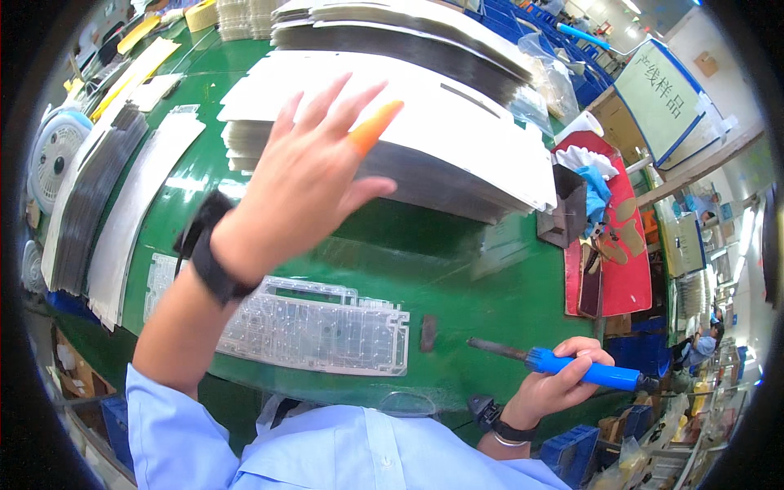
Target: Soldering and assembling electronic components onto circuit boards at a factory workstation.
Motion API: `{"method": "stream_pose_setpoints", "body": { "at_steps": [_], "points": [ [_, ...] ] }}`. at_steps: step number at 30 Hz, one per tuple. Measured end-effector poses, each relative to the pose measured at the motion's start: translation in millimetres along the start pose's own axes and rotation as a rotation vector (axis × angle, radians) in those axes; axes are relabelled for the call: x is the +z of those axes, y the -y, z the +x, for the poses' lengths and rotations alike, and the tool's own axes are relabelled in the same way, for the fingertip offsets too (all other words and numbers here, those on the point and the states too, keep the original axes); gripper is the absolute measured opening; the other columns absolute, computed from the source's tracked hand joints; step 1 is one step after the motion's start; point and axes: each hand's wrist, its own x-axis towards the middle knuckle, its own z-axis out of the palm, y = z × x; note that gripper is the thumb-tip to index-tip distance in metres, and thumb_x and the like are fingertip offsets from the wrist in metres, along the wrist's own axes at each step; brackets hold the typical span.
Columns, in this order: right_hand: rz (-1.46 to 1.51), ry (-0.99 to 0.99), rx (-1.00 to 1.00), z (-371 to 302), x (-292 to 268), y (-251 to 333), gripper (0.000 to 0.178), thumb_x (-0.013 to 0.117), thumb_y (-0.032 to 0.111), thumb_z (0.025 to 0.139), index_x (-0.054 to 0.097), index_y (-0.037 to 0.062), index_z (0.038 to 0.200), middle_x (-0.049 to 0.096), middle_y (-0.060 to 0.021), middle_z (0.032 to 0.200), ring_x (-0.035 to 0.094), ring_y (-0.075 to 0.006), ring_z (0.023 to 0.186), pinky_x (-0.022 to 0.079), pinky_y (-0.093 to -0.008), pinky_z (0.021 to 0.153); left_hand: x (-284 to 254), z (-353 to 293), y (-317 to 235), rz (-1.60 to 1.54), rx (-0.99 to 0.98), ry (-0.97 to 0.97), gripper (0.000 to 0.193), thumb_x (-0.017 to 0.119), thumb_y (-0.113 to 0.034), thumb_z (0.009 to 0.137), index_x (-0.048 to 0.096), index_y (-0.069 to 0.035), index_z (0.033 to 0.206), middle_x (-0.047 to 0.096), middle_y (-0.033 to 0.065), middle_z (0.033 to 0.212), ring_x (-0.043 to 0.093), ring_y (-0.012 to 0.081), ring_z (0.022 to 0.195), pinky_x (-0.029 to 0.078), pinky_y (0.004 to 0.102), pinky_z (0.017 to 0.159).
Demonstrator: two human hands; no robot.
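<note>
Head view: silver panel low on the counter, blue tool at its right

The cut-out silver panel (314, 331) lies flat on the green counter (490, 282), its near edge close to the counter's near side. The left forearm crosses over the panel's left part, and the left hand (306, 175) is beyond the panel, in front of the white sheet stack (441, 106) from this angle. Its fingers are spread wide and grip nothing (one wears an orange cover (376, 129)); whether they touch the stack, I cannot tell.

Right of the panel, just beside its short edge, sits a small dark block (428, 333). Further right, the right hand (563, 380) has its fingers curled around the blue tool (542, 359), whose dark tip points toward the panel, near the block but apart from it. A green strip separates the panel's far edge from the stack, widening rightward toward the red tray (625, 273). Left of the panel, a long grey sheet (147, 220) runs alongside.
</note>
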Motion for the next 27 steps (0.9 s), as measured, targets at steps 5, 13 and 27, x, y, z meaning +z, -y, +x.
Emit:
{"method": "stream_pose_setpoints", "body": {
  "at_steps": [5, 13, 27],
  "points": [
    [-0.028, -0.005, -0.016, -1, -9, 3, 0.022, 0.049, 0.026, 0.091, 0.037, 0.0075, 0.085, 0.042, -0.0069, 0.063, 0.040, -0.0147, 0.058, 0.031, -0.0280, 0.055, 29, 26, 28, 0.258, 0.023, 0.124, 0.059, 0.060, -0.037, 0.082, 0.043, -0.008, 0.131, 0.032, 0.0118, 0.142, 0.026, 0.0326, 0.133, 0.021, 0.0554, 0.105],
    [-0.032, -0.012, 0.011, 1, -17, -5, 0.023, 0.050, 0.025, 0.090, 0.037, 0.0071, 0.086, 0.041, -0.0066, 0.065, 0.040, -0.0149, 0.060, 0.031, -0.0276, 0.056, 9, 32, 29, -0.012, 0.110, -0.003, 0.023, 0.062, -0.022, 0.081, 0.066, -0.004, 0.094, 0.064, 0.0106, 0.097, 0.061, 0.0257, 0.090, 0.049, 0.0348, 0.080],
    [-0.126, -0.041, 0.012, 2, -23, -8, 0.022, 0.049, 0.024, 0.091, 0.037, 0.0056, 0.088, 0.041, -0.0073, 0.065, 0.040, -0.0150, 0.060, 0.031, -0.0280, 0.056, -35, -72, 1, 0.002, 0.161, -0.105, 0.021, 0.066, -0.005, 0.068, 0.065, 0.000, 0.088, 0.066, 0.0122, 0.086, 0.064, 0.0253, 0.077, 0.050, 0.0348, 0.064]
  ]
}}
